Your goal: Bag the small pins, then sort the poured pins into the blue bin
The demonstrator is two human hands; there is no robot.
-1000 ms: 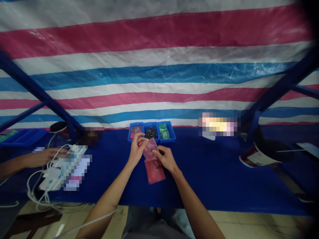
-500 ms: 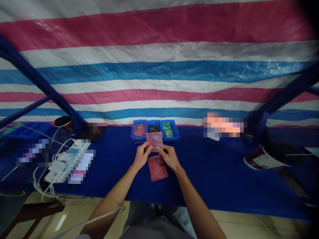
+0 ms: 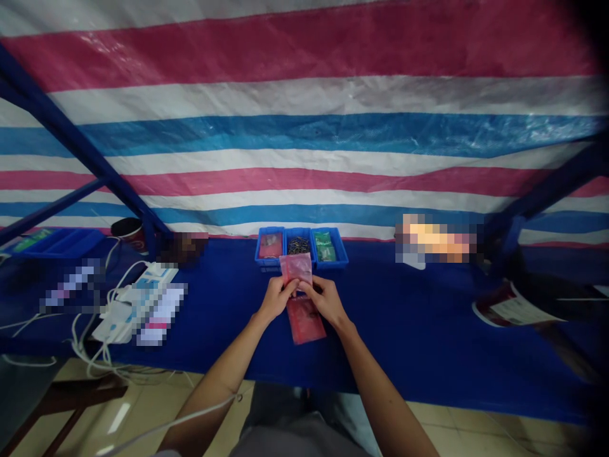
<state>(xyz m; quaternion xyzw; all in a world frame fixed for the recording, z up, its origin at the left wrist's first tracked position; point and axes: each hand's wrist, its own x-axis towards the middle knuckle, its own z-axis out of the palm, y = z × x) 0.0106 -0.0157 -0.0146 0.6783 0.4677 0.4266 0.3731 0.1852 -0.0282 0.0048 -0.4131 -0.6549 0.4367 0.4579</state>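
Sheet (image 3: pixel 304 134) with red, white and blue stripes hangs far behind your grip. The blue table (image 3: pixel 404 330) lies under it. Blue bars (image 3: pixel 95 162) slant up well off on both sides of your grip. Three blue boxes (image 3: pixel 269 261) sit side by side, just past your grip. A white power strip (image 3: pixel 162 273) with a tangle of white cords (image 3: pixel 78 346) lies well to the left of your grip, and a dark red tub (image 3: pixel 518 304) is far to the right of it.

Your left hand (image 3: pixel 275 295) and right hand (image 3: pixel 327 301) are close together, and both pinch the low end of a pink bag (image 3: pixel 297 265), thumbs on top. The bag sticks up and away from you, in front of the middle box. A red bag (image 3: pixel 307 324) lies flat on the table, on your side of the grip. Past your grip, the left box has a small red packet (image 3: pixel 271 245) and the right box has green packets (image 3: pixel 324 247). The middle box has lots of tiny dark metal bits (image 3: pixel 298 244), too small to tell apart.
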